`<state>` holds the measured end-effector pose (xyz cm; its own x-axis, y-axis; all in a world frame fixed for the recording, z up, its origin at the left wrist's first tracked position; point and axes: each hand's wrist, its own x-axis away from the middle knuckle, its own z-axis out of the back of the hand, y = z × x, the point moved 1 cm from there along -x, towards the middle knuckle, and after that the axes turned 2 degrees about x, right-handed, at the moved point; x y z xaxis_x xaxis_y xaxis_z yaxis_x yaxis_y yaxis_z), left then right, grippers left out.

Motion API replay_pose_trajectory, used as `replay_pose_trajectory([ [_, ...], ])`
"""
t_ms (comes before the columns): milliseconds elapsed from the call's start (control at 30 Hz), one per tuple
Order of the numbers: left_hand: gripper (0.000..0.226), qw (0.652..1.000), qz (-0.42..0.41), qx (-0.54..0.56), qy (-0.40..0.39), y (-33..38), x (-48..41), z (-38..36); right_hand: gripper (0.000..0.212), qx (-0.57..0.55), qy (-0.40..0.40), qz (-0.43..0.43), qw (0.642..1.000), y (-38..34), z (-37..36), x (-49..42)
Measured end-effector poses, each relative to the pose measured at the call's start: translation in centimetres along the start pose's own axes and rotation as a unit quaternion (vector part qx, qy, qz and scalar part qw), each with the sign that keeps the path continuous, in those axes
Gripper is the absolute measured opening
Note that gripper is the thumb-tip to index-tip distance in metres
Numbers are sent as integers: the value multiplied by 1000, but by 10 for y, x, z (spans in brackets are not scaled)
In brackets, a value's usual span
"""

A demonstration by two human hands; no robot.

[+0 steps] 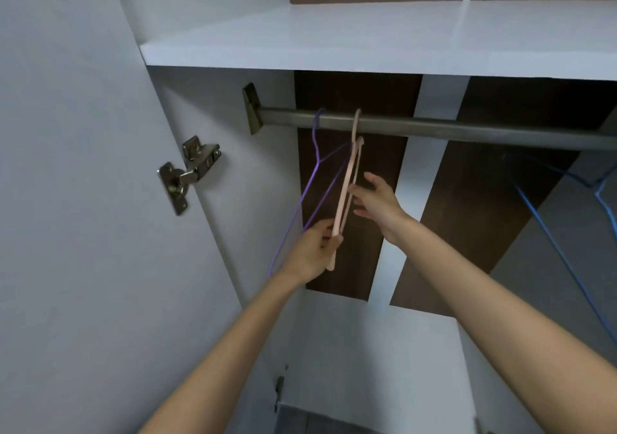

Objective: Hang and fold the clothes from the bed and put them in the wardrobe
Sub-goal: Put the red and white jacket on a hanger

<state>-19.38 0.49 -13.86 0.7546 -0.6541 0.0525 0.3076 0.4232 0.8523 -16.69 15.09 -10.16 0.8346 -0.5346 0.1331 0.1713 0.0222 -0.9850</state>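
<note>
While both bare forearms reach up into the wardrobe (250, 199), the left hand (314, 250) curls its fingers round the lower end of a pink hanger (345, 193); the right hand (377, 199) is spread wide just beside it, holding nothing. The hanger's hook sits over the rail (467, 131), beside a purple hanger (315, 143), with blue hangers (539, 220) farther right.

We counted one purple hanger (319, 160), apparently two pink hangers (345, 186), two blurred blue hangers (531, 209), one rail (467, 128), one shelf (334, 39), one door hinge (190, 173), and two hands: left hand (314, 250), right hand (377, 199).
</note>
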Motion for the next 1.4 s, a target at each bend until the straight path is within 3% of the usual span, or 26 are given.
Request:
replay_pose_trajectory([
  [100, 33, 1000, -20, 17, -6, -1, -10, 4, 66, -18, 0, 18, 1000, -9, -7, -15],
  [400, 35, 995, -83, 34, -36, 5, -6, 4, 43, -49, 1, 66, 997, -23, 2, 1],
  [500, 34, 996, -85, 38, -14, 4, 8, -2, 30, -64, 4, 66, 996, -23, 16, 22],
  [667, 43, 995, -44, 33, 88, 11, 41, -18, 15, 102, 110, 54, 987, 3, 58, 64],
  [767, 56, 989, -75, -56, 116, 22, 70, -32, 20, 148, 140, 91, 975, 20, 86, 104],
  [900, 63, 973, -148, -132, 120, 44, 103, -55, 23, 169, 165, 129, 963, 35, 120, 162],
  [1067, 67, 948, -202, -221, 106, 64, 131, -83, 21, 187, 125, 134, 965, 46, 150, 230],
  [1167, 69, 913, -237, -318, 93, 69, 150, -102, 25, 208, 110, 115, 965, 56, 160, 273],
  [1267, 63, 873, -276, -395, 72, 67, 177, -120, 27, 232, 112, 95, 962, 69, 162, 323],
  [1400, 47, 844, -358, -397, 42, 50, 229, -134, 26, 251, 143, 52, 956, 98, 153, 399],
])
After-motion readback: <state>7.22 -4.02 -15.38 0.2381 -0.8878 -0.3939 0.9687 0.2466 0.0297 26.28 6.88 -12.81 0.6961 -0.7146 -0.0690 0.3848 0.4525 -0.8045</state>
